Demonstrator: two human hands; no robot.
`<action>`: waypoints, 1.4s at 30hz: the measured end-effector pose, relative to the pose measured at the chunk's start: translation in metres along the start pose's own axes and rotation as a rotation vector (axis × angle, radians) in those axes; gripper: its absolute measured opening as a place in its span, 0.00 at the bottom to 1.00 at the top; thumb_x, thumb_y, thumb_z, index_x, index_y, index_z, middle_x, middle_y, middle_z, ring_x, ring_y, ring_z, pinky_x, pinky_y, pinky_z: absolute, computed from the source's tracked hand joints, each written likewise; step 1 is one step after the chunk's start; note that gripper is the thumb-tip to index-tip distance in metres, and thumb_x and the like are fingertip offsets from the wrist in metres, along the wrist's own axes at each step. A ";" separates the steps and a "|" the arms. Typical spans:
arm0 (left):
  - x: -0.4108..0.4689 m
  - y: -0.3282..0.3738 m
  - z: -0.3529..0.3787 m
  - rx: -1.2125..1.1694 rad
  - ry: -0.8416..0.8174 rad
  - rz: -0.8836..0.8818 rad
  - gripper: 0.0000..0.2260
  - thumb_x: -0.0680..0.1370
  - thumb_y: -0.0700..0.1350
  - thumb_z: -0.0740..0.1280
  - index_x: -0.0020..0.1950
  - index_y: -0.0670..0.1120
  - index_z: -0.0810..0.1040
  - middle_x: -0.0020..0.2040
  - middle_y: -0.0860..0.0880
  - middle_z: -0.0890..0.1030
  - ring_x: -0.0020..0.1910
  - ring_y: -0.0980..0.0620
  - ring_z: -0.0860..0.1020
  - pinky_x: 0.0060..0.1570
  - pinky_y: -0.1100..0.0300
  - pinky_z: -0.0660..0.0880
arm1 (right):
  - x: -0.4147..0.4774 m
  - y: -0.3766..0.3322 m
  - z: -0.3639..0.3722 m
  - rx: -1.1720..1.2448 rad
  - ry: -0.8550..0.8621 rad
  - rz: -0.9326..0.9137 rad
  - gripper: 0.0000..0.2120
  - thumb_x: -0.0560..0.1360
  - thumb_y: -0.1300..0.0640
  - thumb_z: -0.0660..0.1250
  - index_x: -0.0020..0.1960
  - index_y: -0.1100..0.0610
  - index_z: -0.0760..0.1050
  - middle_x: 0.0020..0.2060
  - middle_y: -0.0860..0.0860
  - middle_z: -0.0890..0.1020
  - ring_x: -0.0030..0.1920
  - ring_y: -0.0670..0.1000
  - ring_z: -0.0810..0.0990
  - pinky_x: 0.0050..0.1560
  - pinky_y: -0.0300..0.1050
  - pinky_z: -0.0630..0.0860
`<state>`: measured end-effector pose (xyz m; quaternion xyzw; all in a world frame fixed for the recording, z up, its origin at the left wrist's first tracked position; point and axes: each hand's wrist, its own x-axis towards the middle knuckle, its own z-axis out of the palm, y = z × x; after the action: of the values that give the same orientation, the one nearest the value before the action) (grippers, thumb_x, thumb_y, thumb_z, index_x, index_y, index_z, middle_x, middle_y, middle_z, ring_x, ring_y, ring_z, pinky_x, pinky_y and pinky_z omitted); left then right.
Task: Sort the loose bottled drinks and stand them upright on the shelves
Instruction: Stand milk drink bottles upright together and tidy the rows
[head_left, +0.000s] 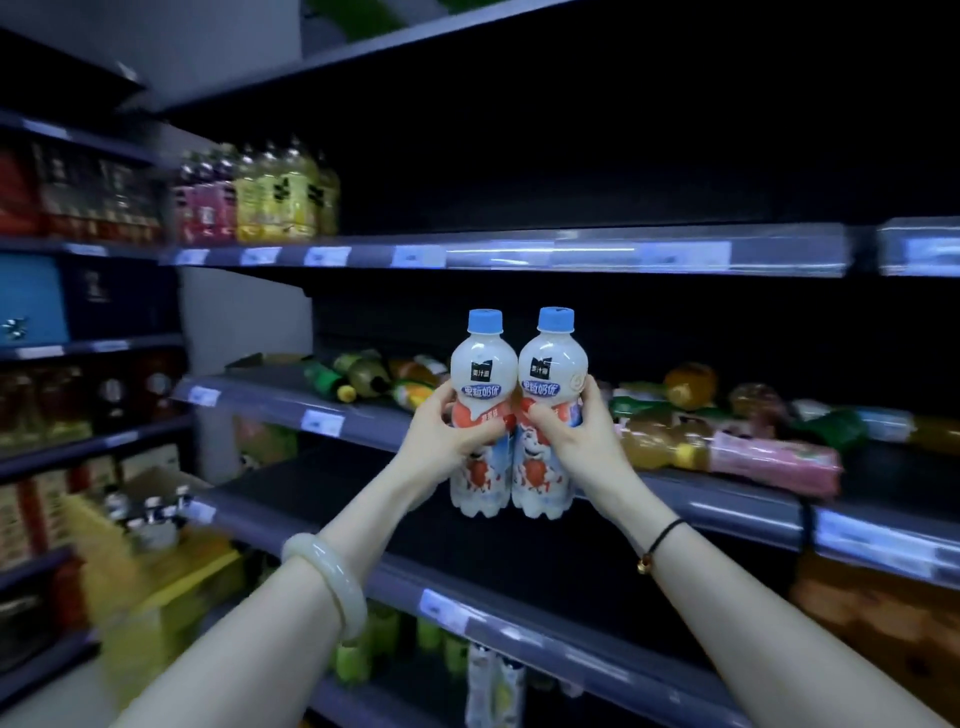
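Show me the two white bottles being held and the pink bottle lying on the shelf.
left white bottle (501, 353), head view, on its white shoulder.
right white bottle (567, 358), head view, on its white shoulder.
pink bottle (774, 460), head view, on the middle of its label.

Both arms reach fwd & up, bare forearms angling in toward centre. L hand (447, 436) grips the left bottle (483, 364) round its middle, fingers curled across the label. R hand (576, 434) grips the right bottle (553, 364) at approx. the same height, one finger up along its side. Hands close together, wrists bent slightly. Pale bangle (324, 582) on L wrist, black cord (662, 543) on R wrist.
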<state>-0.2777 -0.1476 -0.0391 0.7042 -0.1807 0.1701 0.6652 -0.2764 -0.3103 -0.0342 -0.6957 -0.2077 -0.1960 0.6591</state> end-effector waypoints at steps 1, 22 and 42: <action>0.003 -0.004 -0.022 0.012 0.008 0.008 0.17 0.69 0.38 0.75 0.56 0.48 0.77 0.49 0.48 0.83 0.49 0.51 0.82 0.47 0.55 0.80 | 0.005 0.003 0.022 0.019 -0.006 0.004 0.19 0.73 0.58 0.71 0.60 0.51 0.68 0.49 0.45 0.80 0.48 0.40 0.80 0.43 0.34 0.78; 0.194 -0.115 -0.319 0.047 0.099 0.026 0.19 0.71 0.41 0.74 0.60 0.48 0.75 0.53 0.46 0.83 0.52 0.47 0.82 0.53 0.46 0.79 | 0.220 0.110 0.316 0.091 -0.114 -0.020 0.20 0.73 0.58 0.71 0.61 0.55 0.68 0.53 0.51 0.81 0.52 0.47 0.81 0.52 0.43 0.79; 0.366 -0.215 -0.530 -0.052 -0.036 -0.017 0.15 0.71 0.36 0.73 0.53 0.48 0.75 0.51 0.45 0.82 0.50 0.47 0.82 0.46 0.55 0.78 | 0.356 0.186 0.537 0.015 0.103 0.089 0.22 0.74 0.60 0.69 0.64 0.58 0.65 0.45 0.46 0.79 0.43 0.39 0.79 0.36 0.28 0.76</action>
<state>0.1467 0.3817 -0.0212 0.6911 -0.1907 0.1470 0.6815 0.1223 0.2286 -0.0242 -0.6883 -0.1438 -0.2007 0.6822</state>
